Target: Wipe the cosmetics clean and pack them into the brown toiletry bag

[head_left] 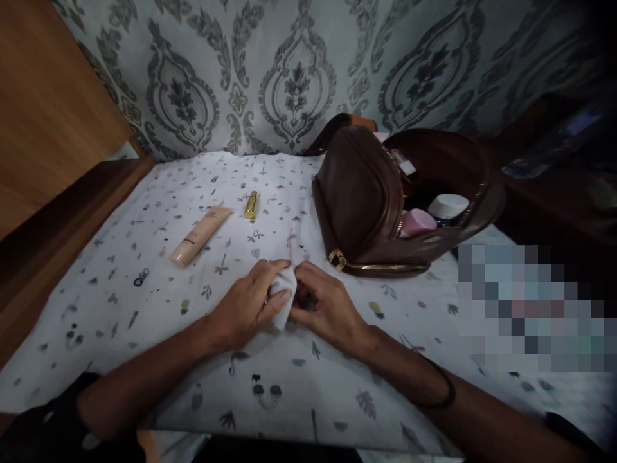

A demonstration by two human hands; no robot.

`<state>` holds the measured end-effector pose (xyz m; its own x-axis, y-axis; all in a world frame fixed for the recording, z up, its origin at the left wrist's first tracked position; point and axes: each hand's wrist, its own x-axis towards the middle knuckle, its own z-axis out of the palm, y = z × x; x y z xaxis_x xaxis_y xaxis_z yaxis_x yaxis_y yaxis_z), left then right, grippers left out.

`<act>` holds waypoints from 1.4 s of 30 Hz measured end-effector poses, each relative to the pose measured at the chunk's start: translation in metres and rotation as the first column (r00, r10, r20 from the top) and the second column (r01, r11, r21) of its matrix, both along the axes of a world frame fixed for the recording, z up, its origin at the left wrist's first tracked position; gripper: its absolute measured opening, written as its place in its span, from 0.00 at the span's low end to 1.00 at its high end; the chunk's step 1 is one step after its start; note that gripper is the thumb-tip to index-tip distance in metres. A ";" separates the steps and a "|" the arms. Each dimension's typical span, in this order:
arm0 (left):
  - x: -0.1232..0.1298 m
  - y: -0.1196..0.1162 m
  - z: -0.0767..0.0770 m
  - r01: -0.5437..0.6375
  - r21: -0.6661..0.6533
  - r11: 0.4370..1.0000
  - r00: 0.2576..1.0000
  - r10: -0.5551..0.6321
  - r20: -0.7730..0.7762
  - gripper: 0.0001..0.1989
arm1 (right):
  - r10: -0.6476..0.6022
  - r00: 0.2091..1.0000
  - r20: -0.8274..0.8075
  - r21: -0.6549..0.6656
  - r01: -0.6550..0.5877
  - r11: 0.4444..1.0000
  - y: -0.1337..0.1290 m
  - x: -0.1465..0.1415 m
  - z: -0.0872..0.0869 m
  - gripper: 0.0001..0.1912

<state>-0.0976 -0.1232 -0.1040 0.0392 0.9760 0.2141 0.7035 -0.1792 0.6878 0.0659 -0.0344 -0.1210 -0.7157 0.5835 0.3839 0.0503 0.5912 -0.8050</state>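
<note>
My left hand (255, 296) is closed on a folded white cloth or tissue (283, 302), with the thumb across its front. Facing it, my right hand (328, 305) has its fingers curled together at the cloth's right edge; whatever sits between them is hidden. Just beyond my fingertips lies a slim pale tube (293, 245), partly covered by the hands. A beige squeeze tube (201, 236) rests on the printed sheet to the left. Farther back is a small shiny gold tube (251, 205), which looks like a lipstick.
To the right, a brown zippered bag (359, 193) gapes, with a pink-capped item (418, 222) and a white round lid (448, 206) inside. Patterned fabric (296, 77) hangs behind. A wooden panel (53, 83) borders the left. An area at far right is pixelated.
</note>
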 end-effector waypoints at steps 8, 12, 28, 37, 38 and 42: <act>-0.006 0.010 0.008 -0.087 -0.213 0.973 0.860 0.181 0.476 0.12 | 0.079 0.989 -0.125 0.004 -0.079 0.997 -0.007 0.001 -0.004 0.13; -0.005 0.012 0.005 0.039 -0.337 0.941 0.755 0.194 0.627 0.16 | -0.032 0.976 -0.216 -0.310 -0.037 0.950 -0.008 -0.003 -0.002 0.14; -0.008 0.005 -0.001 -0.046 0.186 0.981 0.995 0.029 0.094 0.17 | -0.055 0.974 -0.219 -0.688 -0.115 0.716 0.004 -0.002 0.003 0.24; -0.005 0.001 -0.004 0.091 0.399 0.912 0.991 -0.043 -0.128 0.24 | -0.146 0.950 -0.277 -0.662 -0.079 0.746 0.011 -0.005 0.002 0.21; -0.005 0.001 -0.003 0.102 0.409 0.907 0.988 -0.044 -0.148 0.25 | -0.147 0.950 -0.276 -0.667 -0.078 0.741 0.011 -0.005 0.002 0.22; -0.008 0.002 0.000 0.070 0.347 0.935 0.997 -0.051 -0.063 0.22 | -0.094 0.955 -0.280 -0.726 -0.147 0.672 0.009 -0.004 0.000 0.23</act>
